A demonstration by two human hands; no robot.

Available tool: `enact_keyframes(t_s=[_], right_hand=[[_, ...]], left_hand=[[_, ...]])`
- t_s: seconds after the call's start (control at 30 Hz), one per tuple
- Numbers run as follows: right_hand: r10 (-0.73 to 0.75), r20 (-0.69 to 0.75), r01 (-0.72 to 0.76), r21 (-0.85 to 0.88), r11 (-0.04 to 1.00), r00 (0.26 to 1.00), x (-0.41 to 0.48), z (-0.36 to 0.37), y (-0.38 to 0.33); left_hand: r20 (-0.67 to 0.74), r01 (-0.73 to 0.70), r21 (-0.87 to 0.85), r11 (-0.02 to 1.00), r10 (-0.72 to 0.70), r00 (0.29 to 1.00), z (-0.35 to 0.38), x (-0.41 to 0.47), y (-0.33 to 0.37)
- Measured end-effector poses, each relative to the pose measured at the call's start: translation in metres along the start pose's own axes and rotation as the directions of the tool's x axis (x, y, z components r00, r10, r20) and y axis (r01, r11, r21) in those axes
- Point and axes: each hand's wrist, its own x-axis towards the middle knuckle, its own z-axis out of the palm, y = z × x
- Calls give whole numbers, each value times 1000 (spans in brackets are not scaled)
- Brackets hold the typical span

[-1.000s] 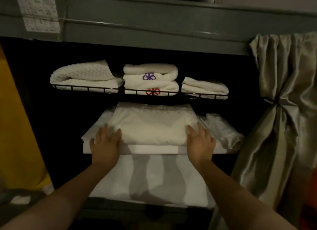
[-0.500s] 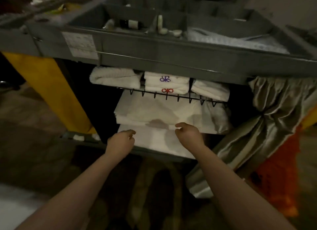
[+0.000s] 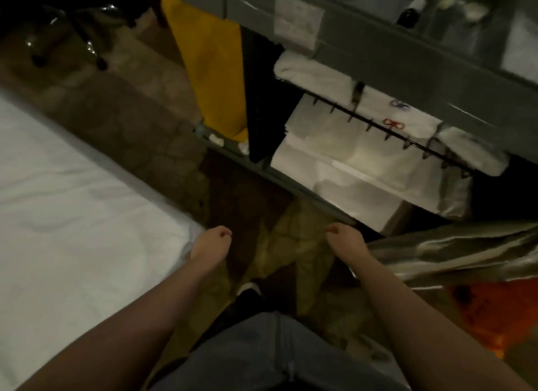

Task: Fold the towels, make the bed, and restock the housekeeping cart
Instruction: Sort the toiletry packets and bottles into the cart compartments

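The grey housekeeping cart (image 3: 387,52) stands at the upper right, tilted in view. Folded white towels (image 3: 317,76) lie on its wire shelf, and folded white linen (image 3: 349,169) is stacked below them. The bed's white sheet (image 3: 72,216) fills the left side. My left hand (image 3: 211,245) hangs over the carpet by the bed's corner, fingers loosely curled, holding nothing. My right hand (image 3: 345,242) hangs the same way in front of the cart's lower edge, apart from the linen.
A yellow bag (image 3: 212,70) hangs on the cart's left end. Shiny grey curtain fabric (image 3: 454,251) drapes at the right, above something orange (image 3: 489,318). Patterned carpet (image 3: 139,122) lies between bed and cart. Small bottles sit in the cart's top tray (image 3: 413,9).
Both hands left the folded linen on the cart shelf and dropped back with fingers curled. The view swung left and down, bringing the bed into sight.
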Motion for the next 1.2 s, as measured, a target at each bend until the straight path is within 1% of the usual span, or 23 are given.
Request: enact_keyframes(t_s=[0.1, 0.23, 0.3, 0.33, 0.37, 0.43, 0.5, 0.57, 0.67, 0.73, 0.77, 0.8, 0.83, 0.9, 0.97, 1.0, 1.03, 1.1, 1.13, 1.2], right_hand=[[-15, 43, 18, -52, 998, 999, 16, 8, -22], [7, 115, 6, -111, 994, 993, 52, 0, -51], [-17, 152, 33, -106, 994, 988, 79, -9, -77], [-53, 176, 77, -133, 988, 983, 94, -16, -95], [-113, 209, 156, -202, 967, 971, 111, -23, -120], [-264, 250, 338, -323, 884, 931, 142, -31, -184], [-384, 341, 493, -332, 804, 858, 161, -31, -262], [-494, 403, 624, -323, 712, 771, 158, -24, -340], [-655, 477, 805, -250, 538, 586, 133, 2, -444], [-697, 542, 873, -167, 459, 470, 117, 24, -493], [-697, 577, 894, -147, 423, 425, 113, 38, -512], [-695, 604, 911, -142, 388, 390, 113, 52, -531], [-688, 624, 919, -145, 366, 372, 117, 66, -549], [-665, 645, 917, -156, 367, 376, 139, 96, -590], [-634, 655, 905, -208, 371, 410, 171, 115, -633], [-608, 656, 889, -259, 376, 448, 189, 119, -655], [-569, 653, 862, -320, 392, 501, 207, 119, -674], [-479, 633, 790, -426, 441, 608, 240, 113, -708], [-445, 607, 748, -459, 479, 658, 254, 108, -723], [-399, 549, 668, -483, 567, 735, 276, 99, -752]], left_hand=[[-14, 37, -71, 997, -38, 999, -17, 16, -4], [-110, 91, -126, 988, -105, 988, -51, 47, -1], [-137, 96, -165, 982, -119, 983, -71, 64, 6], [-158, 104, -203, 974, -138, 978, -79, 73, 9], [-186, 117, -245, 962, -165, 968, -89, 81, 10], [-225, 177, -297, 938, -249, 942, -109, 91, 7], [-237, 269, -351, 897, -363, 901, -124, 93, -2], [-235, 338, -475, 813, -487, 841, -134, 88, -14], [-193, 367, -711, 600, -668, 718, -146, 76, -38], [-150, 365, -810, 459, -764, 628, -153, 74, -61], [-127, 357, -846, 396, -800, 586, -158, 75, -74], [-106, 347, -873, 342, -829, 549, -164, 79, -88], [-87, 340, -892, 299, -851, 518, -171, 87, -103], [-64, 337, -907, 254, -871, 486, -194, 110, -134], [-47, 331, -913, 238, -867, 495, -228, 143, -164], [-44, 331, -911, 246, -856, 515, -251, 161, -178], [-49, 342, -899, 273, -840, 541, -278, 178, -191], [-108, 370, -841, 395, -792, 600, -344, 212, -211], [-152, 372, -806, 460, -769, 621, -380, 228, -216], [-229, 345, -759, 552, -723, 652, -456, 261, -216]])
